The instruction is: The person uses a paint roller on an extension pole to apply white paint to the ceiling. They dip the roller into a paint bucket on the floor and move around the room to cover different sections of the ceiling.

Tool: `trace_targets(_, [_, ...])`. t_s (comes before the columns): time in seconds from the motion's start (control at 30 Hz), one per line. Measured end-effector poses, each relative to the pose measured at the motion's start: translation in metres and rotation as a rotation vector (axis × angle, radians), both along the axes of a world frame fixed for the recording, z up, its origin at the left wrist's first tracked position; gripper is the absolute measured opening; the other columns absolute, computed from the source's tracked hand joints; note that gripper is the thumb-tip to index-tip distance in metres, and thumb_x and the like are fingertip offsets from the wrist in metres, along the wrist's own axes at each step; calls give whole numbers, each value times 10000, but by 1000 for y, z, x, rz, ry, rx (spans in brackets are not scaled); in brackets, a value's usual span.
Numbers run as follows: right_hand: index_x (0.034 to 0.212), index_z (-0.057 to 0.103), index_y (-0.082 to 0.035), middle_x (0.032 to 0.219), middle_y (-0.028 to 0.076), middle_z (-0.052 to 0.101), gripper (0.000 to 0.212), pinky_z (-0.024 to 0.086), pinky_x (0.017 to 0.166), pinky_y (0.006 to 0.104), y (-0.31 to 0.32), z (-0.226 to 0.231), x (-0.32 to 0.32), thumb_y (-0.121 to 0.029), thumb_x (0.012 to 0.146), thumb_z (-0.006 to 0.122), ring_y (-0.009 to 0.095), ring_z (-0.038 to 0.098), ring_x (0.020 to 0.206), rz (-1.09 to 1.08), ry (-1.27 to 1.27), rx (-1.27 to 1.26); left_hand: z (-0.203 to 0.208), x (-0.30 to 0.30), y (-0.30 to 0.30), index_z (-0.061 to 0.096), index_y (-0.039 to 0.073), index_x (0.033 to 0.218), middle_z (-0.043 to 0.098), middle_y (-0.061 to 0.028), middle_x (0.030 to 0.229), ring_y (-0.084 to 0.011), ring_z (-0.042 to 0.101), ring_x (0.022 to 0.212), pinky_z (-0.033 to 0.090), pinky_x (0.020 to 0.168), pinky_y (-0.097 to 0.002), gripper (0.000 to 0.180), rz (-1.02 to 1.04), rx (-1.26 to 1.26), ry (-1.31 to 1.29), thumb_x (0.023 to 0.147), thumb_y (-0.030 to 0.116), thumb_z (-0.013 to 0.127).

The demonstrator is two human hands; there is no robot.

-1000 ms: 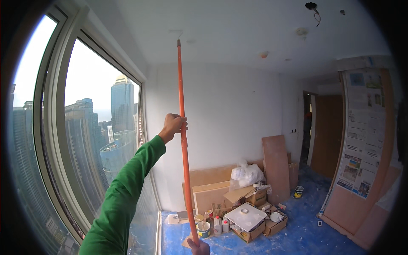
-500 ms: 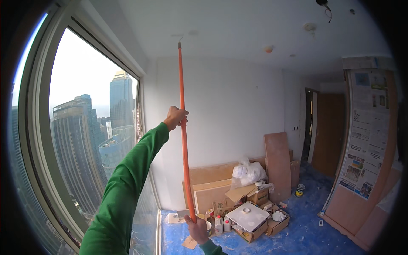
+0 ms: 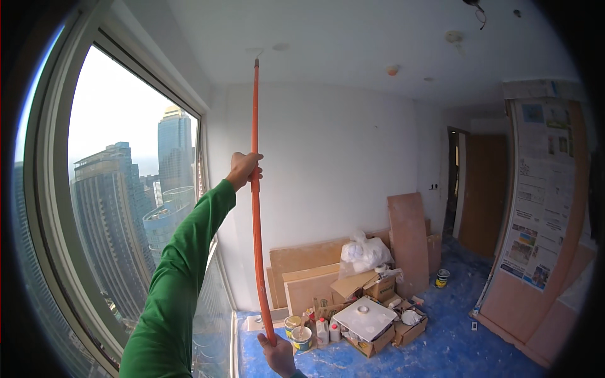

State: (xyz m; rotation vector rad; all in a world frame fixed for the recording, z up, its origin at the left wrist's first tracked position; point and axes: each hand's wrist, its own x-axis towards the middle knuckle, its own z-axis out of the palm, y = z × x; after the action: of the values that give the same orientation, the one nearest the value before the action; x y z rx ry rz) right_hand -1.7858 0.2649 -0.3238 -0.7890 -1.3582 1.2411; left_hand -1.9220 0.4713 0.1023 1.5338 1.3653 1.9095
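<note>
A long orange-red extension pole [image 3: 255, 120] rises almost upright in front of me. At its top a thin wire frame carries a pale paint roller [image 3: 254, 50] against the white ceiling [image 3: 353, 38]; the roller is small and hard to make out there. My left hand [image 3: 244, 169], its arm stretched up in a green sleeve, is closed round the middle of the pole. Low down, my right hand [image 3: 278, 356] is closed on the pole's bottom end.
A large window [image 3: 120, 94] runs along my left. Paint buckets [image 3: 302, 339], jugs [image 3: 322, 331], cardboard boxes [image 3: 380, 289] and leaning boards [image 3: 409, 242] stand by the far wall. Blue sheeting [image 3: 441, 327] covers the floor. A newspaper-covered panel [image 3: 535, 201] stands at right.
The pole and both hands have shifted left in the picture, and the roller end too. The whole view has also moved slightly. Both hands keep their hold.
</note>
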Motion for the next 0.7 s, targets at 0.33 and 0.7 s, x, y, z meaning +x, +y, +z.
trace_targets(0.33, [734, 556, -27, 563, 9, 433, 418, 363, 524, 340, -75, -96, -2, -386, 910, 676, 133, 383, 553, 18, -31, 3, -45, 19, -100, 575, -67, 793, 585, -140, 618, -232, 584, 446, 481, 386, -344, 245, -88, 87, -59, 841, 172, 605])
trace_targets(0.7, [575, 468, -125, 505, -74, 376, 452, 258, 435, 325, -120, -182, 11, -318, 894, 723, 66, 332, 482, 86, -156, -225, -94, 48, -214, 604, -107, 811, 607, -147, 612, -217, 611, 450, 517, 430, -322, 314, -86, 176, 58, 911, 184, 541])
